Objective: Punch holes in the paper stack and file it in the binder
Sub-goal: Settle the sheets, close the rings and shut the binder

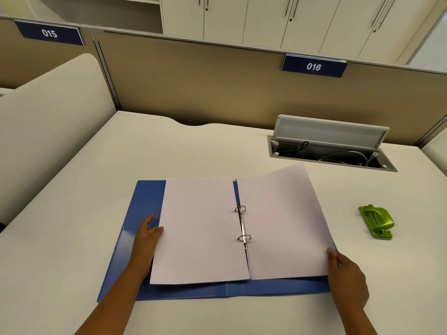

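A blue binder (142, 201) lies open and flat on the desk. White paper rests on both halves: one stack on the left (200, 228) and one on the right (283, 223), whose far corner curls upward. Two metal rings (242, 223) stand between them, with the sheets threaded on. My left hand (146, 238) lies on the left cover, its fingers under the left stack's outer edge. My right hand (346, 272) pinches the near right edge of the right stack. A green hole punch (377, 221) sits alone to the right.
An open cable hatch (331, 146) with wires is set in the desk behind the binder. A beige partition (193, 83) bounds the far side, and a curved divider (53, 122) rises at the left. Cabinets stand beyond.
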Demonstrator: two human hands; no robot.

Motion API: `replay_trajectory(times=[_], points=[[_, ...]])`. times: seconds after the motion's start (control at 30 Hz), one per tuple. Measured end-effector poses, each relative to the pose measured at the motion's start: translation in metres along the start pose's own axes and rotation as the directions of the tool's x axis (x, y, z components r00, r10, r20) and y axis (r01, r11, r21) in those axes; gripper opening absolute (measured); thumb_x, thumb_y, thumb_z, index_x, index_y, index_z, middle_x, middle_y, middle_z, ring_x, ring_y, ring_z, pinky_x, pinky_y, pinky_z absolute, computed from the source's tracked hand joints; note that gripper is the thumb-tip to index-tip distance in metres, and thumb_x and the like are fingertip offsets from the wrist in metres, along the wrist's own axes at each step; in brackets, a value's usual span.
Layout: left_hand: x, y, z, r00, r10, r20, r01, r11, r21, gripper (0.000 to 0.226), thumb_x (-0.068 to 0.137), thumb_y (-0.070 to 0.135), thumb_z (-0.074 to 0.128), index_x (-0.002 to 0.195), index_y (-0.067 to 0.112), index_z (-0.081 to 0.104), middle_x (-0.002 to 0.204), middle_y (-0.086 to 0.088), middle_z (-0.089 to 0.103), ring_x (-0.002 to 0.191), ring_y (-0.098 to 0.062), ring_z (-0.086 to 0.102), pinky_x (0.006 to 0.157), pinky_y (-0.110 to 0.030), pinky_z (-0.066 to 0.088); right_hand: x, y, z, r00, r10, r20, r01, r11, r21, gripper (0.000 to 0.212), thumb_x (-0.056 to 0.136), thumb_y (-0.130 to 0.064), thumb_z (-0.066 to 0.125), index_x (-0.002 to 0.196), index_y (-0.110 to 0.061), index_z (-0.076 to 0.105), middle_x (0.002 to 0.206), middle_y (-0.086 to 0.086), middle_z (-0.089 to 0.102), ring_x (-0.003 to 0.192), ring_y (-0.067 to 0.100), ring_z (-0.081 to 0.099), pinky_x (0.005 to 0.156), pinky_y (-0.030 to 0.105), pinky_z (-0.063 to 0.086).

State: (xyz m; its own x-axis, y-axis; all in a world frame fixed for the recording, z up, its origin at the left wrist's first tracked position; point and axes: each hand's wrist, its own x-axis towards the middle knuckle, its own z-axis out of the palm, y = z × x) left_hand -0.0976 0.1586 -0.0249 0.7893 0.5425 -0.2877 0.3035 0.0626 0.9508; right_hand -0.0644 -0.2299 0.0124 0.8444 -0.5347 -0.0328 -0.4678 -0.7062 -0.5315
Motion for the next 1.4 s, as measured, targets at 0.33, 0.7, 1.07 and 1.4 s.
replay_trajectory(times=[0.33, 0.7, 1.07, 1.4], points=[[-0.008, 0.003, 0.002, 0.998, 0.036, 0.050, -0.033, 0.998, -0.057, 0.030, 0.096, 0.018, 0.040, 0.114, 0.006, 0.061, 0.126, -0.004, 0.051, 0.119, -0.022, 0.046, 0.098, -0.030, 0.034, -0.047, -0.076, -0.023, 0.974, -0.225, 0.029, 0.211, 0.946, 0.245, 0.056, 0.092, -0.041, 0.027, 0.116, -0.005, 0.062, 0.071, 0.006, 0.059, 0.070, 0.024, 0.056, 0.073, 0.034, 0.045], [-0.013, 0.007, -0.001, 0.989, -0.111, 0.101, 0.120, 0.989, -0.088, 0.060, 0.080, 0.060, 0.035, 0.083, 0.013, 0.072, 0.099, -0.018, 0.067, 0.092, -0.034, 0.062, 0.083, -0.043, 0.051, -0.150, -0.166, 0.024, 0.555, -0.658, 0.510, 0.541, 0.750, 0.380, 0.044, 0.096, -0.043, 0.026, 0.132, -0.030, 0.048, 0.122, -0.003, 0.064, 0.114, 0.016, 0.057, 0.117, 0.037, 0.018], [-0.004, -0.002, -0.004, 0.997, -0.057, 0.044, 0.054, 0.996, 0.070, 0.026, 0.091, 0.025, 0.051, 0.076, 0.005, 0.051, 0.078, -0.018, 0.054, 0.074, -0.029, 0.051, 0.069, -0.038, 0.043, -0.127, -0.139, 0.040, 0.580, -0.597, 0.554, 0.297, 0.788, 0.539, 0.014, 0.085, -0.047, 0.053, 0.096, -0.042, 0.060, 0.104, -0.010, 0.069, 0.090, -0.006, 0.061, 0.080, 0.012, 0.045], [0.002, -0.002, 0.008, 0.998, -0.036, -0.042, 0.041, 0.990, 0.133, 0.036, 0.094, 0.017, 0.047, 0.059, 0.015, 0.037, 0.061, -0.003, 0.038, 0.059, -0.014, 0.035, 0.055, -0.024, 0.030, -0.004, -0.021, 0.000, 0.947, 0.153, 0.282, -0.050, 0.939, -0.341, 0.073, 0.077, -0.053, 0.061, 0.133, -0.012, 0.038, 0.132, 0.018, 0.045, 0.123, 0.037, 0.043, 0.099, 0.053, 0.036]])
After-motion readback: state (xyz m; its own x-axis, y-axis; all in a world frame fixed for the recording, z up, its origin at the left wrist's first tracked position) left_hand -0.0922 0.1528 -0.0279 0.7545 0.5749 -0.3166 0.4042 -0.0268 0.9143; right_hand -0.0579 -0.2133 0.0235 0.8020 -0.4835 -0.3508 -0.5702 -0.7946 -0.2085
